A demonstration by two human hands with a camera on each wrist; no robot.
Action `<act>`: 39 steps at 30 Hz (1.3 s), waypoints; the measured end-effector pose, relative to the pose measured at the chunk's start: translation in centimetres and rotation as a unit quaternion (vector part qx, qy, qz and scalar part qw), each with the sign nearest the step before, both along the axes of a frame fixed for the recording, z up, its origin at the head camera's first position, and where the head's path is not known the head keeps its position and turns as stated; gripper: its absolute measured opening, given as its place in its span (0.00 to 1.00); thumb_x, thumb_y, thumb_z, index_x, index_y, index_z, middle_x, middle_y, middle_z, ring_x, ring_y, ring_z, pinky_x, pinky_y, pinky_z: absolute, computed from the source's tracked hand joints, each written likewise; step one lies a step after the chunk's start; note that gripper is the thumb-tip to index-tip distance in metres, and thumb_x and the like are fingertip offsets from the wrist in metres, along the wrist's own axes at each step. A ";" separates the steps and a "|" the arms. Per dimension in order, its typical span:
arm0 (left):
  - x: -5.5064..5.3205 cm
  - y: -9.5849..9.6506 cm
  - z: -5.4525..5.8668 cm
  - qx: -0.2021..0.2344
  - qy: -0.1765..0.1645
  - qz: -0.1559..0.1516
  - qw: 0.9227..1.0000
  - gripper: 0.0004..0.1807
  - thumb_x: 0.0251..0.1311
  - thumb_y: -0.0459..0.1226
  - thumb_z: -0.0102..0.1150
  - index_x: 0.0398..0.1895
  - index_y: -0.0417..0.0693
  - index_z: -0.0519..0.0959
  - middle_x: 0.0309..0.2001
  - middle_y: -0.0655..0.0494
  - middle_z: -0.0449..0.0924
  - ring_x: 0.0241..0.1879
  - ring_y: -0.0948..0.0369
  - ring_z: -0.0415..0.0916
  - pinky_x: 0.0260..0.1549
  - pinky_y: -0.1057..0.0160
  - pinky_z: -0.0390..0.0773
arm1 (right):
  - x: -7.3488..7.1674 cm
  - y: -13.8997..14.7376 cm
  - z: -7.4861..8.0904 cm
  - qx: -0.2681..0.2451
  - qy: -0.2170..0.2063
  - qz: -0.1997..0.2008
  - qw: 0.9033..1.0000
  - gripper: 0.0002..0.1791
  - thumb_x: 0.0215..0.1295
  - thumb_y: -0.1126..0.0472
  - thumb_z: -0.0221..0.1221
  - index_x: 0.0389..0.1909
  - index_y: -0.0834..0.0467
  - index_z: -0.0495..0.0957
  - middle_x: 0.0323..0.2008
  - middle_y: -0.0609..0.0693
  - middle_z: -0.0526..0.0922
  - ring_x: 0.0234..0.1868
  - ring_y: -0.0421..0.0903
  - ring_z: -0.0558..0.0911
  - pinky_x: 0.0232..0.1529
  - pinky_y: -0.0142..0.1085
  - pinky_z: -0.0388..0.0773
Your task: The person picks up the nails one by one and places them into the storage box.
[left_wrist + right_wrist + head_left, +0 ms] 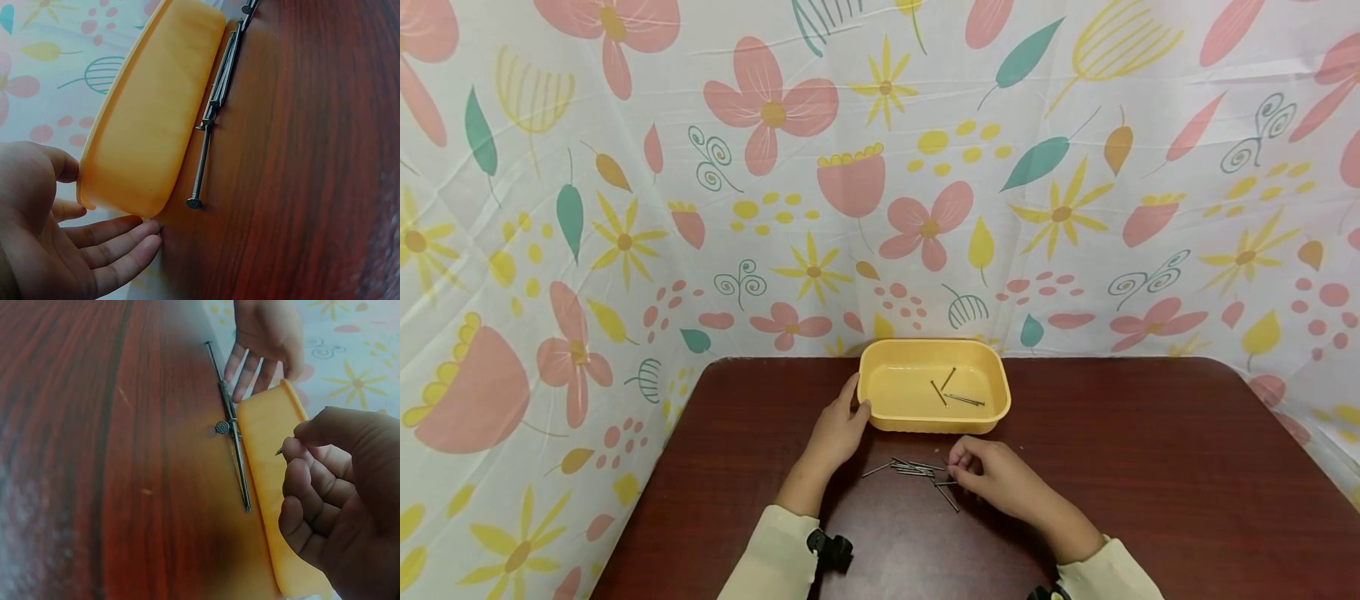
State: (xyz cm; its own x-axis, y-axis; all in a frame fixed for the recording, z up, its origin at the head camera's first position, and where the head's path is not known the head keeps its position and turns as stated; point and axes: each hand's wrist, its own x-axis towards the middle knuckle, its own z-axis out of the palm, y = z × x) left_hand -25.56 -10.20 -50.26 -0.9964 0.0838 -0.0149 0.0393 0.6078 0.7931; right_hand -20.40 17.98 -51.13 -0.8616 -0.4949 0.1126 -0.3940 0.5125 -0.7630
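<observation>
Near the back of the table stands a yellow plastic tray [887, 423] with several nails [940, 394] lying inside. My left hand [838, 429] holds its near left corner, the thumb at the rim and the other fingers stretched along the end wall. In front of the tray, several dark metal nails [913, 469] lie in a loose heap, also seen along the tray's side in the left wrist view. My right hand [996, 475], just right of the heap, pinches a nail between thumb and fingertips; only its pointed tip [279, 452] shows in the right wrist view.
The dark red-brown wooden table [1150, 467] ends at the back against a white flowered cloth [1045, 150]. More of that cloth hangs on the left. A black wrist camera [830, 551] sits at the left sleeve.
</observation>
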 end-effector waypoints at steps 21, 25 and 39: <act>0.1 0.0 -0.1 0.006 -0.006 0.000 1.000 0.35 0.76 0.51 0.43 0.82 0.58 0.51 0.64 0.44 0.77 0.44 0.56 0.81 0.49 0.48 0.78 | -0.6 -0.1 1.2 -0.004 0.062 -0.030 0.998 0.02 0.70 0.60 0.62 0.37 0.51 0.78 0.28 0.39 0.81 0.22 0.32 0.76 0.29 0.30 0.78; 0.1 0.0 -0.1 0.005 -0.004 -0.001 1.000 0.35 0.76 0.51 0.44 0.82 0.57 0.51 0.64 0.44 0.77 0.43 0.57 0.81 0.48 0.49 0.78 | -0.7 0.0 1.6 0.000 0.084 -0.041 0.996 0.04 0.69 0.62 0.63 0.37 0.49 0.78 0.29 0.37 0.81 0.26 0.31 0.76 0.33 0.29 0.77; 0.2 0.0 -0.1 0.009 -0.003 0.000 1.000 0.35 0.75 0.54 0.44 0.82 0.59 0.52 0.66 0.43 0.76 0.49 0.54 0.82 0.51 0.46 0.78 | -1.4 -0.6 3.0 -0.024 0.119 -0.089 0.989 0.07 0.66 0.64 0.64 0.37 0.49 0.77 0.29 0.36 0.79 0.31 0.33 0.77 0.37 0.30 0.77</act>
State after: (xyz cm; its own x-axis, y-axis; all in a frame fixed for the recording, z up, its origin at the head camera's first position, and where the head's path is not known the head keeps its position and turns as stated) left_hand -25.36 -10.25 -50.32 -0.9962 0.0846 -0.0202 0.0341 0.5932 0.8043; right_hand -21.84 17.40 -48.15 -0.8803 -0.3278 0.3429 -0.4731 0.5545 -0.6846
